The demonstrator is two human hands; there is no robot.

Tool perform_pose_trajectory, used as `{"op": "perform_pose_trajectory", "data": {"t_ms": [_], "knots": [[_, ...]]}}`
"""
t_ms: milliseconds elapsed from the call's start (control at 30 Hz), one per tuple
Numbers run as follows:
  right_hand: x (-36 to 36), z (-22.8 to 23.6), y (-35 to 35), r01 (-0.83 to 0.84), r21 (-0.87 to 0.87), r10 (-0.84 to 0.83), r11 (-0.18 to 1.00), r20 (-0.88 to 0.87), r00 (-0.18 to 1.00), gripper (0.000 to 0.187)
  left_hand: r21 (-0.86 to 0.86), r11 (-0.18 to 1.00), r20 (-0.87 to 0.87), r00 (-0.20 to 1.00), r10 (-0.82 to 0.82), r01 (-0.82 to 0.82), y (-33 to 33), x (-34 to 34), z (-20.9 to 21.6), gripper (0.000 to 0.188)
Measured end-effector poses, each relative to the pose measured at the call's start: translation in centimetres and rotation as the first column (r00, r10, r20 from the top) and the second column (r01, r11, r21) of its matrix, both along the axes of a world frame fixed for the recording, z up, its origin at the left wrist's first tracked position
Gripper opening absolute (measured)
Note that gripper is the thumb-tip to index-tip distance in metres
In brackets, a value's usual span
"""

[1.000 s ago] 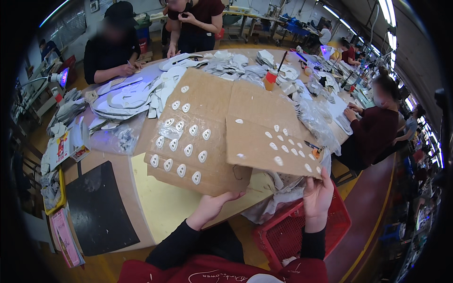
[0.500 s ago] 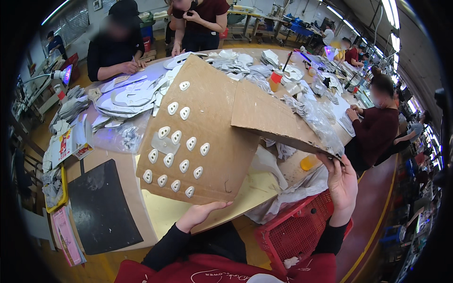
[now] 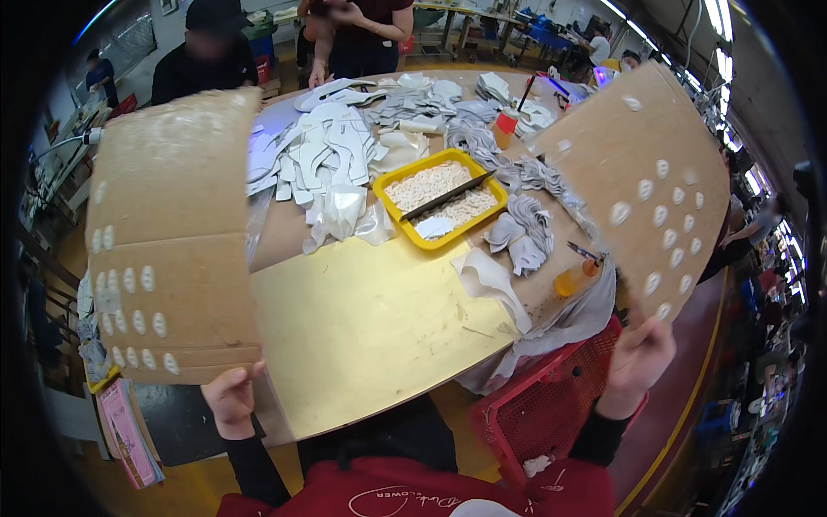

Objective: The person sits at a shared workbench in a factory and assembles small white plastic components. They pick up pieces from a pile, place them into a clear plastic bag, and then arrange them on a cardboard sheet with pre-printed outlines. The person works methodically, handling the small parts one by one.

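The left hand [image 3: 231,398] has its grip closed on the bottom edge of the left cardboard sheet [image 3: 172,233], fingers curled over the lower right corner. The sheet rises straight up and away from that grip, its long axis running from the hand toward the far side of the table [image 3: 362,327], its face turned to the camera and dotted with rows of small white oval pieces [image 3: 129,302]. It stands off the table's left edge, upright with a slight lean.

The right hand [image 3: 637,362] pinches the bottom corner of the right cardboard sheet [image 3: 642,185]. That sheet fans up and to the right from the grip, tilted outward, its own white ovals [image 3: 663,215] running down its right side. Each hand holds only its own sheet, and the two sheets are well apart.

Between the grips and beyond them lie the bare yellow board, a yellow tray [image 3: 439,198] of pale scraps with a dark stick across it, and heaps of white cut shapes [image 3: 327,155]. A red basket [image 3: 551,405] sits just left of and below the right grip. Both forearms are raised from the lower edge, elbows bent, spread wide.
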State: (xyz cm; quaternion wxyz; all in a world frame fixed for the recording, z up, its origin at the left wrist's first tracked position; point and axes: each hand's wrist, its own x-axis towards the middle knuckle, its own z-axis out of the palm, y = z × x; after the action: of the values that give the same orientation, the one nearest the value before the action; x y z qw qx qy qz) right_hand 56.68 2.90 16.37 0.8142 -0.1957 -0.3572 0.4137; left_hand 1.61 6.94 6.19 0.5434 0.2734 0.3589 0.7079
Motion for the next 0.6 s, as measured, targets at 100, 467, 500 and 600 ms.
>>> {"op": "perform_pose_trajectory", "data": {"t_ms": [100,467,500,600], "knots": [[-6.8,-5.9,-1.7,-0.076,-0.031,0.076,0.997,-0.012,0.997,0.061,0.088,0.992,-0.004,0.996,0.091,-0.090,-0.6,-1.6,0.9,0.082],[-29.2,-18.2,-9.3,-0.575,-0.621,0.474,0.532,-0.344,0.811,0.042,0.133,0.989,0.001,0.998,-0.067,0.067,-4.5,-3.6,0.3,0.089],[-28.7,-18.4,-9.1,-0.657,-0.654,0.579,0.375,-0.389,0.717,0.040,0.115,0.988,-0.013,0.995,-0.101,0.101,-4.5,-3.5,0.1,0.088],[-26.4,-18.0,-7.3,-0.615,-0.788,0.794,0.007,-0.369,0.482,0.040,0.143,0.956,-0.061,0.967,-0.249,0.256,-4.1,-2.1,-0.5,0.088]]}}
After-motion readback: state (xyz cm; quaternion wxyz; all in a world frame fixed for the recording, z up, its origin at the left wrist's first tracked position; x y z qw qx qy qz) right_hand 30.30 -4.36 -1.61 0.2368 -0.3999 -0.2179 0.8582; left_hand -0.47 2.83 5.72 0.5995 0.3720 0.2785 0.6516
